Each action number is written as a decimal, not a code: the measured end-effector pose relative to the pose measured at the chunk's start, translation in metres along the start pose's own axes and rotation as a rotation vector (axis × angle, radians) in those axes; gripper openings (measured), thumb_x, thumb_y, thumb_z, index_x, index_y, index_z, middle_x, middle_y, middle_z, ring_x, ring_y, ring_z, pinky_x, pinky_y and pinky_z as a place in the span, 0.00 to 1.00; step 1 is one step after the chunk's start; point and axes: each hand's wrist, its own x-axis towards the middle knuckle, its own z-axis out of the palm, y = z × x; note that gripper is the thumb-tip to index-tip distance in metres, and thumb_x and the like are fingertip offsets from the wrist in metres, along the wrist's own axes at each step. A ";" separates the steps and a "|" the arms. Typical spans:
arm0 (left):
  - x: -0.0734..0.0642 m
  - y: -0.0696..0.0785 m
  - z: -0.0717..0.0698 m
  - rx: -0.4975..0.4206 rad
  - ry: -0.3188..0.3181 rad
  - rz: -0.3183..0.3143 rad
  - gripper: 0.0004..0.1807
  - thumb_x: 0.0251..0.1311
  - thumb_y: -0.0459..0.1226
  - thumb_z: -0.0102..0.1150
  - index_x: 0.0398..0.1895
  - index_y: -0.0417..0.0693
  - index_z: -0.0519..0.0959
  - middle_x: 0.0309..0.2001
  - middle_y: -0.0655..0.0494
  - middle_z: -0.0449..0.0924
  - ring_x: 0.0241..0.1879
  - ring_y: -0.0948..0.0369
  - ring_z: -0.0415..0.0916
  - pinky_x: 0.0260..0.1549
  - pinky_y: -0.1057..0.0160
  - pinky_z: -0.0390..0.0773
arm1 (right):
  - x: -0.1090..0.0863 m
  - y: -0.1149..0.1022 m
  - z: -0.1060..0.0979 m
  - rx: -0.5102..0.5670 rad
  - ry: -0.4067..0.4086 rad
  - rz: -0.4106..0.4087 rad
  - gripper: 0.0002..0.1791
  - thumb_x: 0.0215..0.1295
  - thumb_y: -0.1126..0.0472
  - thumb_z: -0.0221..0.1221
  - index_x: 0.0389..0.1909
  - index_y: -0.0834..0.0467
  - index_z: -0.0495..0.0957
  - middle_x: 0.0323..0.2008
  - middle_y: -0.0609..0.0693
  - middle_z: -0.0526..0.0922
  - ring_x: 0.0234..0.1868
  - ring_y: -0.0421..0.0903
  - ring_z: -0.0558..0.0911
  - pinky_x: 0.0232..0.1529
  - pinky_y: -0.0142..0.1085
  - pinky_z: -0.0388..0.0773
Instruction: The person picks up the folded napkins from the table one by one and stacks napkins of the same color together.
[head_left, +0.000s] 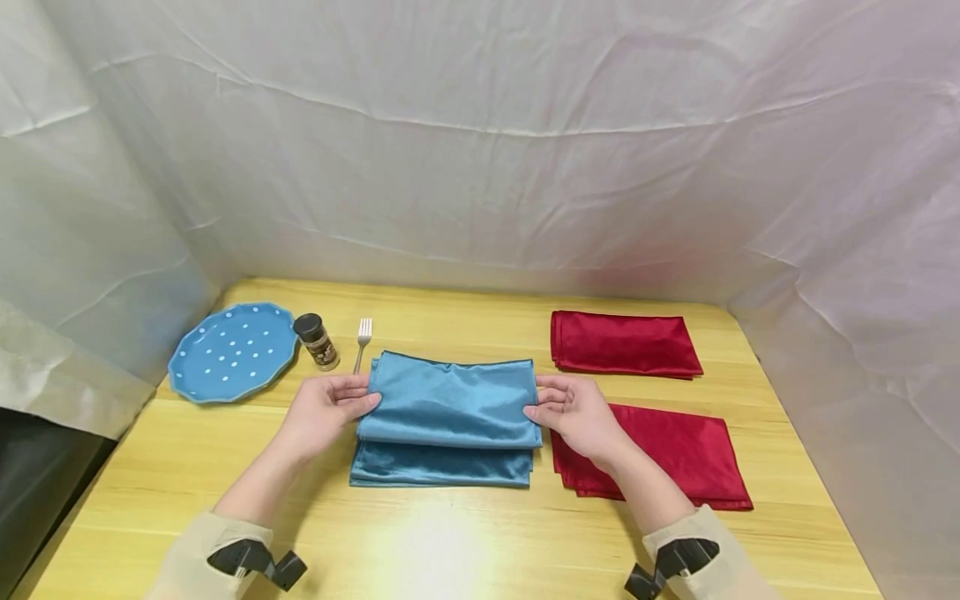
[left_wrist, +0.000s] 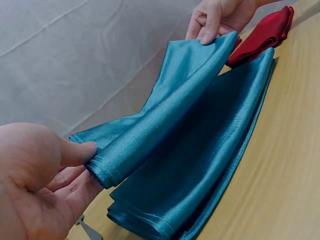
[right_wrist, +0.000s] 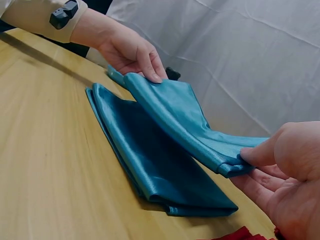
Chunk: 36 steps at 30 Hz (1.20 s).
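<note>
A folded blue satin cloth (head_left: 453, 400) is stretched between both hands, raised a little off the table. My left hand (head_left: 322, 412) pinches its left end, thumb on top and fingers beneath. At the other end, my right hand (head_left: 581, 417) pinches it the same way. In the right wrist view, a gap shows between the raised cloth (right_wrist: 172, 112) and a second folded blue cloth (right_wrist: 150, 155) lying on the table under it. From the head view only the front part of that lower cloth (head_left: 442, 467) shows.
Two folded red cloths lie to the right, a far one (head_left: 622, 343) and a nearer one (head_left: 675, 454) partly under the right forearm. A dotted blue plate (head_left: 232, 352), a black-capped spice jar (head_left: 317, 342) and a fork (head_left: 363, 337) are at the left. Pale fabric walls (head_left: 480, 192) border the table.
</note>
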 end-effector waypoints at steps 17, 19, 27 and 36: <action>-0.009 -0.019 0.003 -0.078 -0.005 -0.040 0.26 0.68 0.32 0.71 0.64 0.26 0.77 0.55 0.33 0.84 0.53 0.47 0.85 0.49 0.66 0.84 | -0.010 0.014 0.007 0.018 -0.017 0.004 0.33 0.66 0.69 0.72 0.70 0.68 0.73 0.46 0.60 0.88 0.46 0.54 0.88 0.52 0.36 0.85; -0.010 -0.020 0.003 -0.089 -0.005 -0.046 0.26 0.68 0.32 0.71 0.64 0.26 0.77 0.56 0.33 0.84 0.54 0.48 0.85 0.49 0.66 0.84 | -0.012 0.015 0.008 0.012 -0.017 0.001 0.33 0.67 0.68 0.72 0.70 0.69 0.73 0.46 0.60 0.88 0.46 0.54 0.88 0.52 0.35 0.85; -0.017 -0.024 0.003 -0.105 -0.014 -0.051 0.26 0.68 0.32 0.71 0.64 0.25 0.77 0.55 0.34 0.84 0.54 0.47 0.85 0.50 0.66 0.84 | -0.014 0.020 0.010 0.020 -0.035 -0.009 0.32 0.65 0.69 0.72 0.69 0.69 0.75 0.44 0.61 0.88 0.45 0.55 0.88 0.52 0.36 0.85; -0.022 -0.027 0.005 -0.135 -0.024 -0.063 0.26 0.66 0.31 0.72 0.62 0.23 0.77 0.52 0.36 0.85 0.50 0.52 0.86 0.49 0.67 0.84 | -0.016 0.027 0.011 0.032 -0.050 -0.017 0.31 0.65 0.71 0.72 0.68 0.71 0.75 0.44 0.62 0.88 0.43 0.54 0.89 0.51 0.35 0.85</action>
